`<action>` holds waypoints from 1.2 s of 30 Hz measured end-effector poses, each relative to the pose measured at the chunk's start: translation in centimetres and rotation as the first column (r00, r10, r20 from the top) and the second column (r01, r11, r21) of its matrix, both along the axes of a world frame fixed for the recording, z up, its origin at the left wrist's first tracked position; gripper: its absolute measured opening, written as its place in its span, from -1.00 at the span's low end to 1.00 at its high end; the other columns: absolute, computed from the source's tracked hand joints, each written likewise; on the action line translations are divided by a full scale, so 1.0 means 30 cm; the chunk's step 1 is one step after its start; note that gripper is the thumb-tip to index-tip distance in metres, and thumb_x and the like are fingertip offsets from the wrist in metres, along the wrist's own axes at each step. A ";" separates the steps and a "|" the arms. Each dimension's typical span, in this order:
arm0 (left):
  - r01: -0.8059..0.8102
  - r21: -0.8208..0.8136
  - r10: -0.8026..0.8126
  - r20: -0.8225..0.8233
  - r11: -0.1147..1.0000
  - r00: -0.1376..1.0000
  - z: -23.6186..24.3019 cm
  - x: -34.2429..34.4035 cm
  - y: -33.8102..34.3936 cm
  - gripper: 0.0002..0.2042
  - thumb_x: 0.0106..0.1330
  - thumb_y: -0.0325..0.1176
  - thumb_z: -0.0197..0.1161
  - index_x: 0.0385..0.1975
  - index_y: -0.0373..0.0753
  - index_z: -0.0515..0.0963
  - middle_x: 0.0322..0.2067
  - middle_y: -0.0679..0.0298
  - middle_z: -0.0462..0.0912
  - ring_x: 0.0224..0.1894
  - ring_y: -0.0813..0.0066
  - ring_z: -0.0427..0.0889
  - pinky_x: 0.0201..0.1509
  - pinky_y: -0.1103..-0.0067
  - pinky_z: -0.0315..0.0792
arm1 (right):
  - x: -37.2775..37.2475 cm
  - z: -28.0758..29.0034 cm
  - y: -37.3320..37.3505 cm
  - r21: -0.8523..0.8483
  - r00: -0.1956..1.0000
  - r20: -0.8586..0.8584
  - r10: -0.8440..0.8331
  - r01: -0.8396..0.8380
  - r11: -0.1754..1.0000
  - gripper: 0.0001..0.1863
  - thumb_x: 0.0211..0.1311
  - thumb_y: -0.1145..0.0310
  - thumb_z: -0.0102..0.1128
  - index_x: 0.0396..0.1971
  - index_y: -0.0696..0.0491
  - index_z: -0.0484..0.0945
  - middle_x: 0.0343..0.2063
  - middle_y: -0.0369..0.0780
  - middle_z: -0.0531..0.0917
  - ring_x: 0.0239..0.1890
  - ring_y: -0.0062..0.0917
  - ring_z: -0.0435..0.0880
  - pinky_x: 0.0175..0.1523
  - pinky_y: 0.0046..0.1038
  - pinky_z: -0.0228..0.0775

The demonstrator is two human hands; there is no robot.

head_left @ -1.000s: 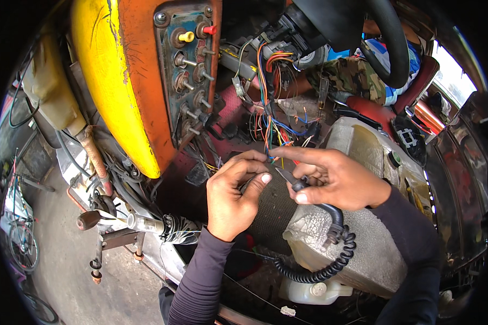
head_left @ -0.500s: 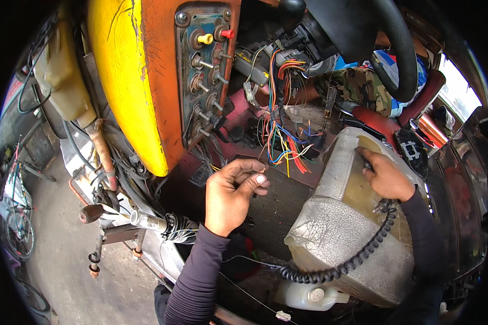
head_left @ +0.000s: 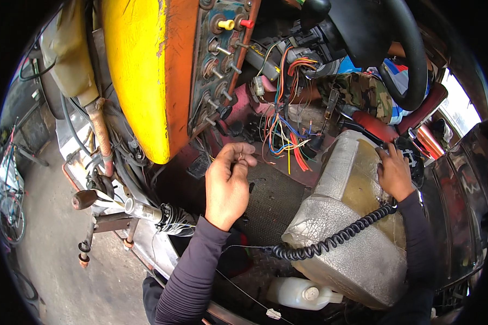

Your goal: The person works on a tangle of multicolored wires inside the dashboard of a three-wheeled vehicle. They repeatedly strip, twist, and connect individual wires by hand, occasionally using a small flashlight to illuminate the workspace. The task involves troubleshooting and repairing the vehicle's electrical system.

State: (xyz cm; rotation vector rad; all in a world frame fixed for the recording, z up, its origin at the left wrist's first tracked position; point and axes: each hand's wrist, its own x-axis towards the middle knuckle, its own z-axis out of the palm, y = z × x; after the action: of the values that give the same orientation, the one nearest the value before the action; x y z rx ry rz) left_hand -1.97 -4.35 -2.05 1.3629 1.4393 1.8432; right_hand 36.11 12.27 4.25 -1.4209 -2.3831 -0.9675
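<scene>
Left hand (head_left: 228, 187) curled, coloured wires (head_left: 286, 135) beyond its fingertips, right hand (head_left: 395, 173) over a cracked silver cover (head_left: 331, 216).

Up and left of the left fingers stands a yellow-and-orange housing (head_left: 138, 70), its switch panel (head_left: 224, 65) (one knob yellow, one red) above them; those fingers bend toward the thumb, though whether they pinch something tiny I cannot tell. Just right of them, apart, the wires dangle with loose ends; lower right, a black coiled cord (head_left: 323, 246) crosses the cover toward the right hand, whose fingers bend downward, their grip seemingly hidden behind the hand.
</scene>
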 end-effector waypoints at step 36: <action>-0.326 0.116 0.345 -0.242 0.938 0.907 0.017 0.001 0.116 -0.91 0.50 -0.49 0.18 -0.18 -0.38 0.46 -0.32 -0.11 0.67 -0.19 -0.21 0.70 -0.12 0.22 0.54 | -0.649 -0.026 -0.208 -0.362 0.377 -0.924 -0.068 -0.801 0.476 -0.90 0.25 0.54 0.36 -0.38 0.25 0.63 -0.55 -0.30 0.66 -0.50 -0.76 0.59 -0.40 -0.57 0.41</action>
State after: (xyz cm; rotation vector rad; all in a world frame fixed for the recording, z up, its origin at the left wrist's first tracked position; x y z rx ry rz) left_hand -1.92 -0.88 -1.53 1.5146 1.8571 1.9997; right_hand 16.63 6.04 3.48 -0.8687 -2.0450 1.0105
